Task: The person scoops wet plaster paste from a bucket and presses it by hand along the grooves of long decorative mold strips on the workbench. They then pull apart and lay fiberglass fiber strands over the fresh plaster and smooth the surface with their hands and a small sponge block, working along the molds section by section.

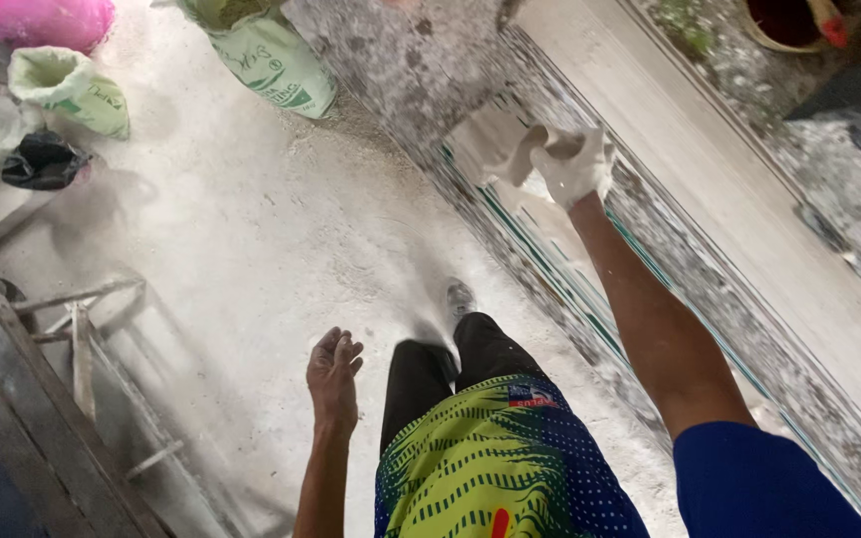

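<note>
White cloth (510,149): a crumpled, dust-caked rag bunched in your right hand (575,164), pressed against the speckled stone ledge (421,60) that runs diagonally beside the pale long slab (739,199). The fingers of that hand, coated in white powder, are clenched around the rag's rear folds; the free part spills forward, beyond the fingertips, and lies flat on the ledge. Judged by its drape, the cloth is light, limp and wholly without stiffness, so it will take whatever shape your palm gives it. The powder probably makes it dry and slightly slippery rather than tacky; a full-fist hold on the gathered middle looks surer than a pinch at a corner, which would let the rest trail. It is not fragile, though the loose dust is likely to shed with any shake. Your left hand (336,374) hangs apart over the dusty floor (251,229), fingers loosely curled and released, holding nothing. Behind its knuckles stands a grey wooden frame (82,349); well beyond the fingertips lie a green-printed sack (276,65), a smaller green bag (67,90), a pink bag (42,20) and a black bag (44,161).
</note>
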